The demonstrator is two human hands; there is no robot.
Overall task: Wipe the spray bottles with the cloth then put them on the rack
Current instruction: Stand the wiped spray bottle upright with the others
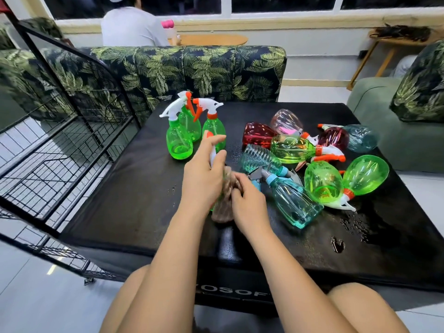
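Table point(134, 212): a black padded surface. Its left edge is met by the black wire rack point(60, 150), its far edge by a leaf-print sofa point(192, 68), and its near edge by the seated person's knees. Bare surface is noted in the near-left part, between the hands and the rack. Water droplets point(355, 224) are scattered over the near-right part.

Held bottle point(213, 156): it is kept above the middle of the table and is largely covered. Its long axis is judged roughly upright, leaning away from the person, with the white spray head and orange tip uppermost and the body wrapped below.

Left hand point(204, 174): it is closed around the upper part of the held bottle, the index finger stretched along the head. Right hand point(247, 203): its fingers are curled on the brown cloth point(223, 210), which is pressed round the bottle's body.

Three upright green bottles point(189, 131) are grouped at the far left of the table, near the rack side, nozzles pointing left and right. The remaining bottles are heaped on their sides at the right, touching one another: teal point(295, 203), green point(323, 181), red point(258, 134) and pale pink point(286, 121) ones, with axes lying in mixed directions.

All bottles are see-through; whether liquid is held inside cannot be told
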